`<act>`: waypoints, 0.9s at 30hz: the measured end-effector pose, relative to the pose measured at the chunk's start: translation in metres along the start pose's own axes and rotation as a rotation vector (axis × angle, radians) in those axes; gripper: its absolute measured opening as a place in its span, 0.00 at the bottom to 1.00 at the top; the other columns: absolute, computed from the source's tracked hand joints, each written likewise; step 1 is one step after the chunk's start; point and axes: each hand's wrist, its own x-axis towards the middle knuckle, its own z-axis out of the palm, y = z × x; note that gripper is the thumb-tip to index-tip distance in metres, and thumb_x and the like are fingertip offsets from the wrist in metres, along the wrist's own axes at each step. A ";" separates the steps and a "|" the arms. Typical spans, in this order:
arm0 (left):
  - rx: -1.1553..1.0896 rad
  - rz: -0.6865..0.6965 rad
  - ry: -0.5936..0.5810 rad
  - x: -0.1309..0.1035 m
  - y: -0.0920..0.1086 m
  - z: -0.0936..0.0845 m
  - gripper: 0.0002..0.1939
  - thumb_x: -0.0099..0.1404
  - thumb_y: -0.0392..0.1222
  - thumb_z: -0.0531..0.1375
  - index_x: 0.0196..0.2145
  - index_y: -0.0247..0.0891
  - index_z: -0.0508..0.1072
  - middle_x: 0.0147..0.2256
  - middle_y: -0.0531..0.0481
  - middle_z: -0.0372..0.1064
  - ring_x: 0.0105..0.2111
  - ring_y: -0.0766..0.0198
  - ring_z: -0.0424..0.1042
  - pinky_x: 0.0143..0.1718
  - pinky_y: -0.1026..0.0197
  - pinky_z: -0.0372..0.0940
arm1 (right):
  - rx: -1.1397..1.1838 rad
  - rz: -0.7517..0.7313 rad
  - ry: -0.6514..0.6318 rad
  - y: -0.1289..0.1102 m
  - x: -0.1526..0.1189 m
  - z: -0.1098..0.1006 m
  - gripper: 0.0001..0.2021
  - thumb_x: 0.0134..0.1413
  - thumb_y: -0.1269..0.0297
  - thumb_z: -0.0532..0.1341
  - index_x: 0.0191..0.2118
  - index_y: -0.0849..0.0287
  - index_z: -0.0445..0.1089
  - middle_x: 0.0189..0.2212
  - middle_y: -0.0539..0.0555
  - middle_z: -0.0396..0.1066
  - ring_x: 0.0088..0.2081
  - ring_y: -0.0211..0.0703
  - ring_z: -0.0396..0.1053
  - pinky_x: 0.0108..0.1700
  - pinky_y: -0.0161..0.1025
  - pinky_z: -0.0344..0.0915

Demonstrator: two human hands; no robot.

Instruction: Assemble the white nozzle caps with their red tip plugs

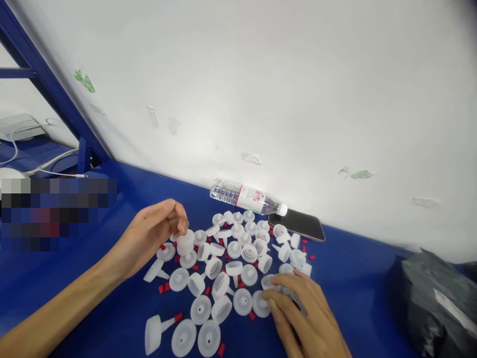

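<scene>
The left hand [154,233] pinches a white cap [185,239] just above the heap of white caps [231,263] spread on the blue table [354,278]. The right hand [301,311], fingers loosely curled, rests on caps at the heap's near right edge, perhaps gripping one. Small red plugs [164,288] lie scattered among them. Far behind lie a water bottle [246,197] and a phone [298,224].

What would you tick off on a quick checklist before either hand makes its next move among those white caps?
1. Left hand pinches a white cap: ok.
2. Right hand rests on caps at the near edge of the pile of caps: ok.
3. Small red pieces lie loose among the caps, within reach: ok.
4. Water bottle lies on its side, cap on: ok.
5. Phone touches the pile: not ok.
6. Red piece fitted in the held cap: cannot tell.
</scene>
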 end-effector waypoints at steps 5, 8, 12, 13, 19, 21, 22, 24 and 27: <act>0.096 0.101 0.052 0.001 0.006 -0.012 0.18 0.75 0.53 0.56 0.32 0.43 0.77 0.29 0.50 0.72 0.34 0.60 0.71 0.39 0.62 0.70 | 0.016 0.007 0.012 0.000 0.000 0.000 0.13 0.69 0.69 0.61 0.55 0.56 0.75 0.50 0.58 0.78 0.51 0.51 0.79 0.60 0.55 0.74; 0.640 0.238 0.192 0.002 0.005 -0.023 0.16 0.73 0.54 0.57 0.36 0.44 0.79 0.32 0.50 0.74 0.35 0.58 0.70 0.39 0.59 0.64 | 0.015 0.010 0.013 0.000 0.000 0.000 0.12 0.69 0.69 0.61 0.55 0.56 0.75 0.50 0.58 0.78 0.51 0.51 0.79 0.59 0.54 0.75; 1.191 0.323 0.307 0.002 0.001 -0.031 0.12 0.67 0.50 0.58 0.36 0.44 0.78 0.31 0.50 0.74 0.33 0.55 0.68 0.36 0.55 0.58 | 0.017 0.004 0.021 0.001 -0.002 -0.001 0.12 0.69 0.69 0.62 0.55 0.56 0.75 0.49 0.58 0.78 0.50 0.51 0.79 0.59 0.54 0.76; 1.209 0.312 0.312 0.003 0.001 -0.033 0.12 0.67 0.49 0.56 0.35 0.43 0.78 0.31 0.50 0.74 0.31 0.55 0.68 0.35 0.54 0.57 | 0.019 0.006 0.021 0.001 -0.002 -0.001 0.13 0.69 0.69 0.61 0.55 0.56 0.75 0.50 0.58 0.78 0.51 0.51 0.79 0.59 0.54 0.76; 1.343 0.332 0.245 0.001 0.000 -0.040 0.18 0.73 0.48 0.51 0.25 0.43 0.62 0.20 0.56 0.60 0.21 0.64 0.58 0.28 0.56 0.50 | 0.015 0.009 0.018 0.000 -0.001 -0.002 0.12 0.69 0.68 0.61 0.54 0.54 0.76 0.50 0.57 0.79 0.51 0.52 0.79 0.59 0.54 0.76; 1.394 0.366 0.128 -0.001 -0.003 -0.039 0.23 0.73 0.53 0.54 0.21 0.42 0.59 0.17 0.56 0.58 0.19 0.65 0.57 0.27 0.56 0.48 | 0.017 0.018 0.010 -0.001 0.000 -0.002 0.12 0.69 0.68 0.61 0.54 0.55 0.75 0.50 0.57 0.78 0.51 0.52 0.79 0.59 0.54 0.75; 1.427 0.393 0.052 -0.002 -0.005 -0.038 0.24 0.72 0.54 0.55 0.20 0.42 0.60 0.17 0.56 0.59 0.18 0.66 0.57 0.26 0.56 0.48 | 0.018 0.022 0.004 -0.001 0.000 -0.002 0.12 0.69 0.68 0.61 0.55 0.55 0.75 0.50 0.57 0.78 0.51 0.52 0.79 0.59 0.54 0.75; 1.498 0.468 -0.080 -0.003 -0.010 -0.036 0.26 0.74 0.54 0.55 0.20 0.41 0.62 0.16 0.56 0.61 0.17 0.67 0.57 0.26 0.57 0.47 | 0.020 0.021 0.000 -0.002 -0.001 -0.002 0.12 0.69 0.68 0.62 0.55 0.55 0.75 0.50 0.57 0.78 0.51 0.52 0.79 0.59 0.54 0.75; 1.571 0.660 -0.113 -0.003 -0.018 -0.035 0.27 0.77 0.51 0.55 0.20 0.40 0.61 0.15 0.57 0.59 0.16 0.69 0.56 0.25 0.57 0.45 | 0.022 0.017 0.002 -0.002 -0.001 -0.002 0.12 0.69 0.69 0.61 0.54 0.55 0.75 0.50 0.58 0.78 0.51 0.51 0.79 0.60 0.54 0.74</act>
